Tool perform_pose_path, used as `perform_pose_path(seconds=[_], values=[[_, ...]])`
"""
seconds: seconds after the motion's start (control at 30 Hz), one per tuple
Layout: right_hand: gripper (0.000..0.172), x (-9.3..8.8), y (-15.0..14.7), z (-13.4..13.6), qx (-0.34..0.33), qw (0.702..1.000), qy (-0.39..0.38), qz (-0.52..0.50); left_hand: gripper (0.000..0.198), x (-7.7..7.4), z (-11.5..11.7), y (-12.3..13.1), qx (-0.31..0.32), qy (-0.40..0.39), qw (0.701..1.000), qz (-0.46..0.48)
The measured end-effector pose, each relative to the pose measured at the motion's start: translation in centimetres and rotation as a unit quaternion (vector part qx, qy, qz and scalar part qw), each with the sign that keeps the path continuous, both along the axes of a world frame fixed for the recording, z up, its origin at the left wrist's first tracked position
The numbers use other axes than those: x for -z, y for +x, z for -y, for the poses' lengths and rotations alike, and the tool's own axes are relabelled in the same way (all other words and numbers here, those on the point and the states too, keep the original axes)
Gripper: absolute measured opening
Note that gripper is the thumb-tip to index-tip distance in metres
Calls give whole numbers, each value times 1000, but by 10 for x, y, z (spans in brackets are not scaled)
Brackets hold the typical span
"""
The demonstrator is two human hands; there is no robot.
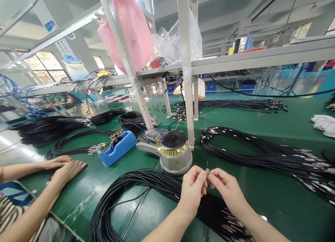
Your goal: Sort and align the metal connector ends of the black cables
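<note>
My left hand (193,188) and my right hand (227,186) meet just right of the tape dispenser, both closed in a fingertip pinch. Between them is a small cable connector (207,171) with a silvery tip and a bit of yellow at its base. My fingers hide the rest of it. Under my hands runs a looped bundle of black cables (115,196), its connector ends fanned out near my right forearm. The round white tape dispenser (176,158) has a black disc on top and yellow tape pieces around its rim.
A blue tape holder (117,148) stands left of the dispenser. Another looped cable bundle (243,156) lies right, with more piles behind. White shelf posts (186,78) rise from the green table. At left, a co-worker's hands (65,167) rest on the table.
</note>
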State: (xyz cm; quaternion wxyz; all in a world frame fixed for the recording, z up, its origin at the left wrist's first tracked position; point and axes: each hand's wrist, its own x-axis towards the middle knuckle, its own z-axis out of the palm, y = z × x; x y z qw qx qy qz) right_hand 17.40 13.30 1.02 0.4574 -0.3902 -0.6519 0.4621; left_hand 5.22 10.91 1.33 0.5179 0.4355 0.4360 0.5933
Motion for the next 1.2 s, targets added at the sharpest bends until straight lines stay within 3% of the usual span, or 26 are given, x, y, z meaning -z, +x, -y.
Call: perform_pose_path(seconds=[0.2,0.3,0.43,0.6,1.2], values=[[24,12,-1,-7,-1,995,-72,-64,31,2,-1,-1,7,11,998,63],[33,13,4,-11,10,984,-109,-139,21,-1,-1,-2,32,23,995,88],[24,4,10,-10,-57,974,-91,-198,23,-3,-1,0,34,-3,997,70],[15,-2,10,-8,-42,989,-55,-133,19,-1,-2,2,15,-15,999,45],[18,10,8,-14,-21,999,2,-24,14,4,-4,-1,43,7,998,38]])
